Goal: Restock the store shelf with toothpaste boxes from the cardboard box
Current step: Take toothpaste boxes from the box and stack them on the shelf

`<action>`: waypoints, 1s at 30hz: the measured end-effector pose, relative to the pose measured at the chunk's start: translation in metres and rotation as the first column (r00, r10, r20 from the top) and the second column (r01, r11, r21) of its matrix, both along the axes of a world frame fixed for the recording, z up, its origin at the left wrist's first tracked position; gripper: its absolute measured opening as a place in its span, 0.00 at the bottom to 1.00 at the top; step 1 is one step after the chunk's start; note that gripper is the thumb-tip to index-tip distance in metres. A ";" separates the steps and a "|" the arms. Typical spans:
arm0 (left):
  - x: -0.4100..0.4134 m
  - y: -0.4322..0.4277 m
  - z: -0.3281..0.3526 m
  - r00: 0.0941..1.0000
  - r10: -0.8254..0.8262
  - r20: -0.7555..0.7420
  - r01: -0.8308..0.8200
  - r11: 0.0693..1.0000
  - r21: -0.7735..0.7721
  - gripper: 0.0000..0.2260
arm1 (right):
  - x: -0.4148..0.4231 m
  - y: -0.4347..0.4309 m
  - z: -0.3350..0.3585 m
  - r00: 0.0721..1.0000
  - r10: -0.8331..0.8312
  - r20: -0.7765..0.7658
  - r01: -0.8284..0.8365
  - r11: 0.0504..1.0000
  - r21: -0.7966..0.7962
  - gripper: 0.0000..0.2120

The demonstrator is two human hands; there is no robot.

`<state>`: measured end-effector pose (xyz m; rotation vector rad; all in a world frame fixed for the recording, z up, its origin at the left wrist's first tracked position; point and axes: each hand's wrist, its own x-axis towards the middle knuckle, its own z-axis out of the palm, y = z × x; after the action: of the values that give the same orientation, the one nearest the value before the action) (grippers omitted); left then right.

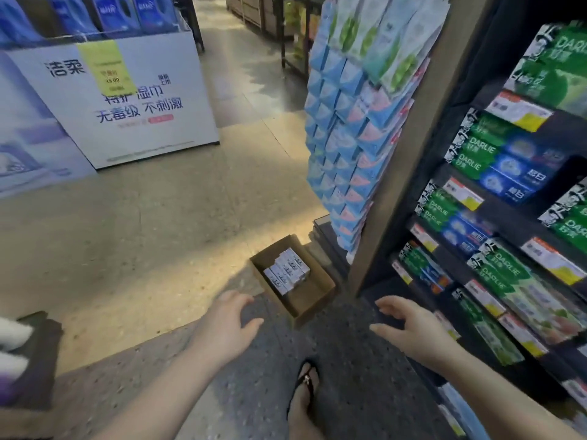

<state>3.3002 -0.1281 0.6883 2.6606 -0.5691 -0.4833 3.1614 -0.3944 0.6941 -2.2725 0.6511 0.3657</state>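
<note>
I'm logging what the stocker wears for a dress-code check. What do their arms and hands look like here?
Both forearms are bare to the frame edge: no sleeves show. The left hand and right hand wear no gloves, and no rings, watch or bracelets are visible. Lower down, one foot wears a black flip-flop.

One view only, head-worn, wide-angle; straight lines bow toward the edges. Looks forward and steeply down from standing height, horizon tilted. Floor [158, 233] fills the centre. Both forearms enter from the bottom edge, left hand [227, 325] and right hand [413, 331] close to the lens. Cardboard box [293, 282] lies just beyond them, on the floor. Store shelf [508, 201] runs up the right side, very near. White display stand [127, 100] sits farther off, upper left.
</note>
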 end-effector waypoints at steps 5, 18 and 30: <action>0.105 -0.016 -0.018 0.995 -0.028 -0.094 0.042 0.988 0.147 0.21 | 0.102 -0.019 -0.034 0.998 -0.048 -0.049 0.051 0.996 0.073 0.23; 0.318 -0.069 -0.096 0.944 -0.152 -0.293 0.224 0.947 0.228 0.24 | 0.310 -0.051 -0.098 0.977 -0.147 -0.157 0.168 0.977 0.128 0.19; 0.534 -0.127 -0.220 0.768 -0.462 -0.443 0.591 0.777 0.214 0.25 | 0.424 -0.024 -0.231 0.834 -0.508 -0.216 0.534 0.842 0.079 0.15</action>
<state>3.8339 -0.2550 0.4685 2.5687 -1.2318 -1.3316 3.5854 -0.4185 0.4627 -1.8432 1.2693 0.3408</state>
